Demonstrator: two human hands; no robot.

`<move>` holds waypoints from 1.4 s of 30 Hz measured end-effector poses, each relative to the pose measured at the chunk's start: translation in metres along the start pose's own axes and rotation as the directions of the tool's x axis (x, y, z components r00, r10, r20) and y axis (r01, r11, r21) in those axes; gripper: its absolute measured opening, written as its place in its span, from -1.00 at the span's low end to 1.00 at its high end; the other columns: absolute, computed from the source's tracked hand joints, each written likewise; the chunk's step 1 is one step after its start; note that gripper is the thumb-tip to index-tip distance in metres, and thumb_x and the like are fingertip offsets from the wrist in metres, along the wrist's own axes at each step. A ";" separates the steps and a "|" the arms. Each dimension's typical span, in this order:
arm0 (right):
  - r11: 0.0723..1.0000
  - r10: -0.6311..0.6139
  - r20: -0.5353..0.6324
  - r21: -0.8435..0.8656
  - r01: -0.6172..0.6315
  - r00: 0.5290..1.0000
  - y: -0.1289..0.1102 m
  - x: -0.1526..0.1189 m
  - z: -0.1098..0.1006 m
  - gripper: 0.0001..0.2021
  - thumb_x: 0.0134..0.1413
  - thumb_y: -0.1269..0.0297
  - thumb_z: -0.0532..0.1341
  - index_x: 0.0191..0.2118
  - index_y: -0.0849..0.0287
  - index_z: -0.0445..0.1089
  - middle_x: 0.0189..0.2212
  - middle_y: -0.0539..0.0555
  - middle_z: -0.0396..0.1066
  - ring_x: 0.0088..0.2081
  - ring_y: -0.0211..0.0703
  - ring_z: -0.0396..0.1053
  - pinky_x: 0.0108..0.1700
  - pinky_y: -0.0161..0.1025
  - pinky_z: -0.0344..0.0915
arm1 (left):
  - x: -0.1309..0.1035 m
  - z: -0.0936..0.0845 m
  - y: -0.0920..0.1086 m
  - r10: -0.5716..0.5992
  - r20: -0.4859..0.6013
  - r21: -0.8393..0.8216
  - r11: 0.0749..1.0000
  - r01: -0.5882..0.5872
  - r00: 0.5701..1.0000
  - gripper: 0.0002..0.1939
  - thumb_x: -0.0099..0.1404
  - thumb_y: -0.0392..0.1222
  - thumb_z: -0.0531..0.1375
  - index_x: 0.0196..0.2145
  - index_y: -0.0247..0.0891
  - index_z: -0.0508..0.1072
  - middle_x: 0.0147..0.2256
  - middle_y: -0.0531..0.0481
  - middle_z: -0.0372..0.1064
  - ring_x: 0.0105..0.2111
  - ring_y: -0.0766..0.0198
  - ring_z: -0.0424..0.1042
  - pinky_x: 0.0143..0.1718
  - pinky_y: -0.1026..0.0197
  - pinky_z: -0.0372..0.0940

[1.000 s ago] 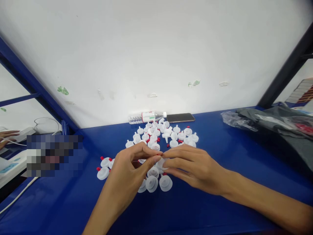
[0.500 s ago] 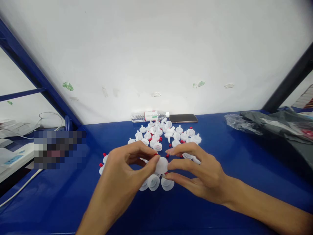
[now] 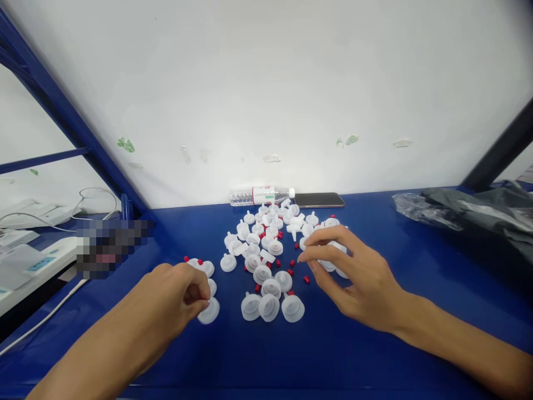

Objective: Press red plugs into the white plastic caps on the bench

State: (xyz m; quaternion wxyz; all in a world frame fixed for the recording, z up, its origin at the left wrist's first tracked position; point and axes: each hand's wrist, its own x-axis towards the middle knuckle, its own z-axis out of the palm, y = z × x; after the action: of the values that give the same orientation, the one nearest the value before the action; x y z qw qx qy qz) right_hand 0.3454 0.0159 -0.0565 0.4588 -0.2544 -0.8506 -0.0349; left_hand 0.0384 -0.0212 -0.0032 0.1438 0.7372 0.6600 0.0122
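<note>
My left hand point(image 3: 179, 294) is closed in a pinch at the top of a white plastic nozzle cap point(image 3: 210, 312), whose wide round base shows below the fingertips. The pinched tip is hidden. Just beyond it sit several more white nozzle caps point(image 3: 207, 269), two with red tips point(image 3: 200, 262). My right hand point(image 3: 353, 278) hovers with its fingers apart and nothing in them, at the right side of a heap of white nozzle caps point(image 3: 275, 248). Small red tip caps point(image 3: 306, 279) lie loose among and beside the heap.
A clear plastic bottle point(image 3: 263, 195) lies along the wall, with a dark phone point(image 3: 320, 200) beside it. Grey plastic bags point(image 3: 470, 214) are on the right of the blue table point(image 3: 258, 361). A white power strip point(image 3: 45, 264) and cables are on the left.
My left hand has moved left from the middle with a white nozzle cap, down to the row there. My right hand has moved away to the right, its fingers free.
</note>
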 end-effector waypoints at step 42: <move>0.969 0.212 0.543 -0.226 -0.101 0.812 0.025 0.006 -0.015 -0.87 0.27 0.23 0.34 -0.10 0.09 0.51 -0.14 0.06 0.53 -0.04 0.04 0.41 0.10 0.05 0.15 | 0.033 0.011 0.032 -0.118 -0.198 0.207 0.965 0.159 0.973 -0.69 0.44 -0.10 0.05 0.05 -0.07 0.47 -0.15 -0.05 0.56 -0.18 0.00 0.53 -0.36 0.14 0.11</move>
State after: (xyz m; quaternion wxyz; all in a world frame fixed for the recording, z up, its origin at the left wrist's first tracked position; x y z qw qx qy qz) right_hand 0.3656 0.0351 -0.0478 0.1629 -0.3646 -0.9168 0.0002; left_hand 0.0759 0.0066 -0.0123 -0.0003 0.6964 0.7177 -0.0037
